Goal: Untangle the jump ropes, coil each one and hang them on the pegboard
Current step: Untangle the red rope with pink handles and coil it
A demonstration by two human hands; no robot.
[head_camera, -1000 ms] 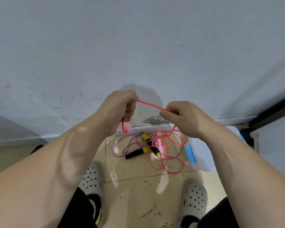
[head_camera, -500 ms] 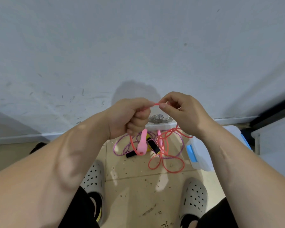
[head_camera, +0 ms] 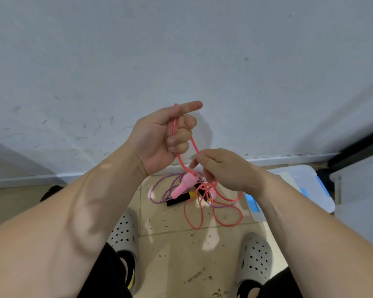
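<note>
Two bare hands are held up in front of a pale grey wall (head_camera: 202, 50). The left grip (head_camera: 159, 134) faces palm toward the camera: its forefinger points straight out to the right, while the other three fingers are curled closed around a thin, glossy pink jump rope (head_camera: 174, 127). The cord runs over the base of the forefinger, down across the palm, and out beneath the little finger.

Just below and to the right, the right grip (head_camera: 226, 168) has thumb and forefinger pinched together on a second strand of the same cord. That strand arcs across from the left grip's curled fingers.

Under the left grip, the cord ends in a soft pink handle (head_camera: 184, 183), which hangs tilted. Below the right grip, the rest of the pink cord drops in loose, crossing loops onto the tiled floor (head_camera: 170, 244).

On the floor beneath both grips lies a purple jump rope (head_camera: 157, 190) with black-and-yellow handles (head_camera: 179, 199), the pink loops lying across part of it. A clear plastic box (head_camera: 306, 186) with blue clips sits to the right. Grey clogs (head_camera: 123, 235) stand nearest the camera.
</note>
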